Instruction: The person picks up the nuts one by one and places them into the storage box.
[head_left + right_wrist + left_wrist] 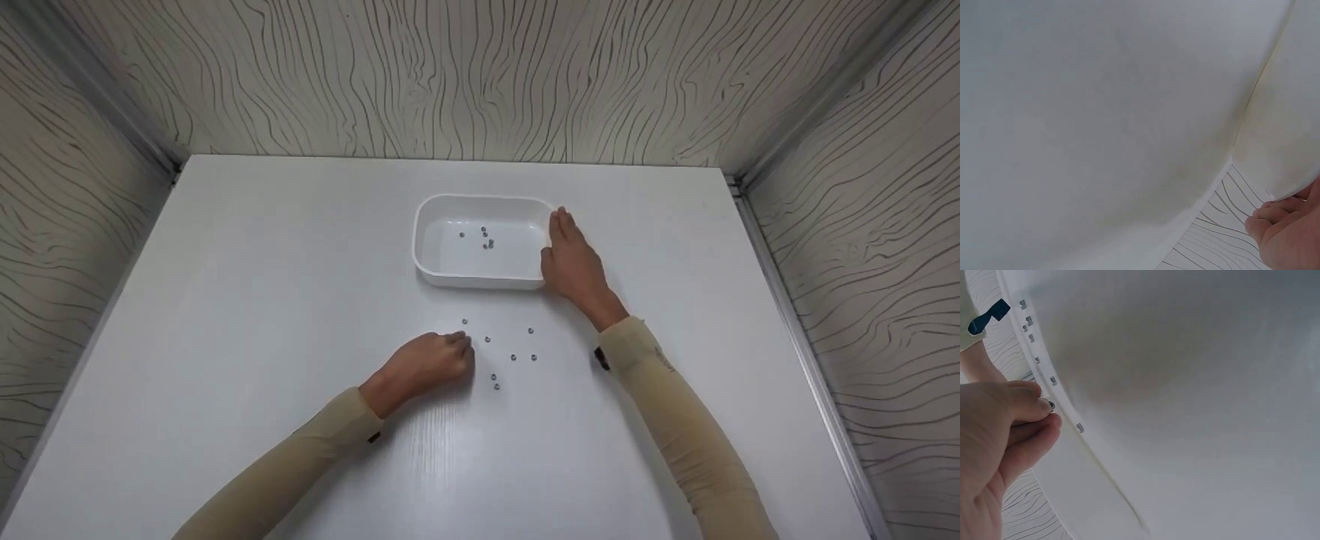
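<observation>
My left hand (pixel 429 362) is low over the table, left of a loose scatter of small metal nuts (pixel 513 358). Between its thumb and fingertips it pinches one nut (pixel 1051 405), which peeks out in the left wrist view. A white rectangular plastic container (pixel 484 283) stands beyond the scatter, with several nuts (pixel 485 235) on its floor. My right hand (pixel 576 264) holds the container's right end, fingers along the outside and thumb at the rim. In the right wrist view the right hand's fingers (pixel 1269 219) are partly hidden by the container wall.
The white table (pixel 247 300) has a patterned panel (pixel 450 82) behind it and more panels on both sides. Metal rails (pixel 802 360) run along the sides. Long beige sleeves cover both forearms.
</observation>
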Demonstrator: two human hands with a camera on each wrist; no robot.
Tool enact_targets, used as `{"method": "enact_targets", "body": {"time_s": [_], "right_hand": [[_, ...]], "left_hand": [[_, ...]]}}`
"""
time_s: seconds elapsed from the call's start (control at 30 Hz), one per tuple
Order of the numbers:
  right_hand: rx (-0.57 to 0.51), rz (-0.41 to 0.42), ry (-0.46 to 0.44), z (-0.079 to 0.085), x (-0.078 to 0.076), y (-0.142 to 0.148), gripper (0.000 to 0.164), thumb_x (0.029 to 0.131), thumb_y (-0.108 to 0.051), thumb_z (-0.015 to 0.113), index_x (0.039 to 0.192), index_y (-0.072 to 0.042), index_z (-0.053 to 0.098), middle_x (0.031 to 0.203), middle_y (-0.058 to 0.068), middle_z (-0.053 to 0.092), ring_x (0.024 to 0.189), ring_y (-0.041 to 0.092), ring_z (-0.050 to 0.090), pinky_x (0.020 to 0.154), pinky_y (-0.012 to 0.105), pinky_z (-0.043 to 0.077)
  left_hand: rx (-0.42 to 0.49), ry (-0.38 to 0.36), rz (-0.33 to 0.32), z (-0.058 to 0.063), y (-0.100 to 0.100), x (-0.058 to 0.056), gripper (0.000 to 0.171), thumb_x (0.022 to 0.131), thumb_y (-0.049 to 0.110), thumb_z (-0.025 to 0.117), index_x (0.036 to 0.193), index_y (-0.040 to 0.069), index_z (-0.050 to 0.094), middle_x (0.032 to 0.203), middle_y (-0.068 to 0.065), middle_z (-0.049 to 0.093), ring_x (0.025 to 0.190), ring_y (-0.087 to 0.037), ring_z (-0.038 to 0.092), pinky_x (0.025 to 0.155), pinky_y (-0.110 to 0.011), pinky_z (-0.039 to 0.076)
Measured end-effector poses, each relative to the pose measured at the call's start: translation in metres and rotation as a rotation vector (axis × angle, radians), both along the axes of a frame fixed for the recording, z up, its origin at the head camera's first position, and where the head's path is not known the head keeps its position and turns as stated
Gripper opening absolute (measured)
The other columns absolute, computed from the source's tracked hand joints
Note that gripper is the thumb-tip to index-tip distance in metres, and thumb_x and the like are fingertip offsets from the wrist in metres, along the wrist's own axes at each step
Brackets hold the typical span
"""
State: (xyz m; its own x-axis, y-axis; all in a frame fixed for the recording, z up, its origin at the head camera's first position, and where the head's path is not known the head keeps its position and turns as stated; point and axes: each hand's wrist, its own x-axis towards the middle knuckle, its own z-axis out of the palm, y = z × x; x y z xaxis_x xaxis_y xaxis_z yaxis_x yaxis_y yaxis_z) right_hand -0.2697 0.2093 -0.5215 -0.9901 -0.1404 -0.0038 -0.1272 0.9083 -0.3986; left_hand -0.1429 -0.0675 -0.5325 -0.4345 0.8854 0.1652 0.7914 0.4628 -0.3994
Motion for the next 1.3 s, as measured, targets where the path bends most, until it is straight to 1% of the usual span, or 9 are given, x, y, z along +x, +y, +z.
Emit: {"method": "enact_targets", "body": {"time_s": [0.2,0.5,0.6,0.7,0.9,0.97,1.1,1.2,1.3], "right_hand": [[0.023,0.012,0.015,0.000,0.001,0.000,0.066,0.109,-0.021,0.043,0.165,0.005,0.019,0.176,0.021,0.017,0.164,0.037,0.021,0.134,0.052,0.028],[0.021,0.005,-0.004,0.001,0.001,0.000,0.067,0.109,-0.022,0.042,0.165,0.004,0.017,0.176,0.020,0.015,0.164,0.036,0.019,0.134,0.051,0.027],[0.016,0.006,-0.017,0.001,0.000,0.000,0.067,0.109,-0.022,0.042,0.165,0.004,0.016,0.177,0.020,0.013,0.165,0.036,0.018,0.135,0.052,0.025],[0.012,0.006,-0.025,0.001,0.000,0.000,0.067,0.109,-0.022,0.041,0.166,0.003,0.015,0.177,0.019,0.012,0.165,0.035,0.017,0.135,0.052,0.025],[0.010,0.004,-0.020,0.000,0.000,-0.001,0.067,0.109,-0.022,0.041,0.166,0.003,0.015,0.177,0.019,0.012,0.165,0.036,0.018,0.135,0.052,0.026],[0.007,0.003,-0.017,0.000,0.000,0.000,0.067,0.109,-0.022,0.041,0.166,0.003,0.016,0.177,0.019,0.012,0.165,0.036,0.018,0.135,0.052,0.025],[0.001,0.005,-0.001,0.000,0.000,0.000,0.066,0.109,-0.022,0.041,0.165,0.005,0.018,0.177,0.020,0.014,0.164,0.036,0.020,0.135,0.052,0.026],[-0.001,0.005,0.010,0.000,0.000,0.000,0.066,0.108,-0.022,0.040,0.165,0.005,0.019,0.176,0.020,0.015,0.164,0.036,0.021,0.134,0.051,0.027],[0.000,0.007,0.008,0.001,0.001,0.000,0.066,0.109,-0.022,0.040,0.165,0.004,0.018,0.176,0.020,0.015,0.164,0.036,0.020,0.135,0.051,0.027]], "left_hand": [[-0.007,-0.018,0.022,0.008,0.000,0.001,0.016,0.087,0.004,0.084,0.102,0.010,0.080,0.101,0.000,0.078,0.092,-0.009,0.076,0.063,-0.022,0.064],[0.074,0.007,0.007,0.020,0.001,-0.004,0.018,0.085,0.001,0.083,0.100,0.010,0.080,0.103,0.000,0.080,0.094,-0.010,0.077,0.062,-0.021,0.063],[0.110,-0.021,0.011,0.025,0.001,-0.006,0.020,0.085,0.000,0.083,0.102,0.009,0.080,0.104,-0.001,0.081,0.094,-0.010,0.077,0.068,-0.021,0.064],[0.183,-0.105,0.024,0.030,0.002,-0.010,0.021,0.086,-0.002,0.082,0.104,0.008,0.080,0.108,-0.004,0.082,0.099,-0.013,0.079,0.076,-0.024,0.066],[0.379,-0.374,0.094,0.040,0.004,-0.018,0.022,0.094,-0.005,0.072,0.112,0.005,0.080,0.115,-0.010,0.081,0.102,-0.020,0.080,0.086,-0.032,0.067],[0.459,-0.439,0.101,0.043,0.005,-0.022,0.023,0.093,-0.006,0.072,0.112,0.004,0.080,0.113,-0.010,0.082,0.102,-0.021,0.080,0.087,-0.033,0.067],[0.651,-0.539,0.077,0.047,0.007,-0.033,0.022,0.090,-0.013,0.071,0.102,0.004,0.081,0.099,-0.008,0.081,0.090,-0.018,0.076,0.080,-0.032,0.066],[0.787,-0.622,0.078,0.049,0.009,-0.041,0.024,0.089,-0.014,0.071,0.100,0.004,0.081,0.099,-0.009,0.080,0.091,-0.020,0.071,0.081,-0.036,0.065],[0.891,-0.732,0.127,0.054,0.009,-0.046,0.024,0.090,-0.011,0.073,0.107,0.003,0.082,0.110,-0.012,0.081,0.102,-0.022,0.076,0.091,-0.035,0.067]]}}
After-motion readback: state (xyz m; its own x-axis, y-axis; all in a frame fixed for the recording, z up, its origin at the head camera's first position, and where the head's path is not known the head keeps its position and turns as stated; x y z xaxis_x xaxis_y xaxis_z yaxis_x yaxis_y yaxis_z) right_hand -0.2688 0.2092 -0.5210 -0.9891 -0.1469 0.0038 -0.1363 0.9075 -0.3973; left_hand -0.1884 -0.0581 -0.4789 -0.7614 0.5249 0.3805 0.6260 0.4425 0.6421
